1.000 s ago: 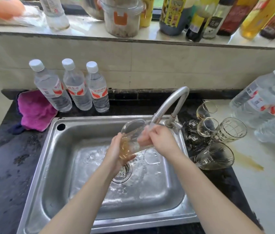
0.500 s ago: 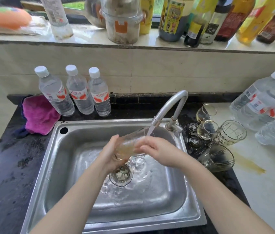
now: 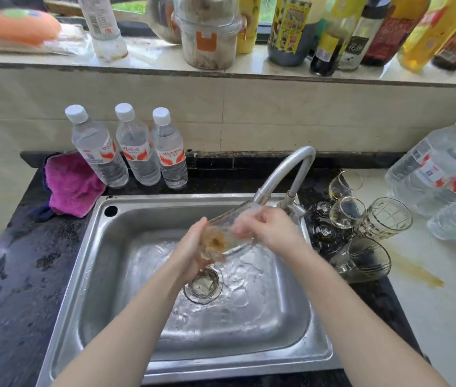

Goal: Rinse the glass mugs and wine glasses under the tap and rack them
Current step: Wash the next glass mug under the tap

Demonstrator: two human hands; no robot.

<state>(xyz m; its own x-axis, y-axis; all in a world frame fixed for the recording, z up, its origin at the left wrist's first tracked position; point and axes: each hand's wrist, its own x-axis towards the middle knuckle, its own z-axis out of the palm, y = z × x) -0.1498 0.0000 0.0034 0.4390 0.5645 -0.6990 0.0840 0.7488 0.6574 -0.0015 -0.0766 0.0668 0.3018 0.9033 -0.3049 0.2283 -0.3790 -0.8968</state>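
Rinsing step in hand. Nearest, over the sink (image 3: 61, 331): left hand (image 3: 193, 250) cupping the base of a glass mug (image 3: 221, 238) (brownish residue inside), right hand (image 3: 266, 227) gripping its upper end. Long axis tilted, mouth up and right toward the tap (image 3: 285, 174), base low and left. Next, probably: draining, then racking. Farther right on the counter (image 3: 444, 317): unwashed glasses (image 3: 361, 213).
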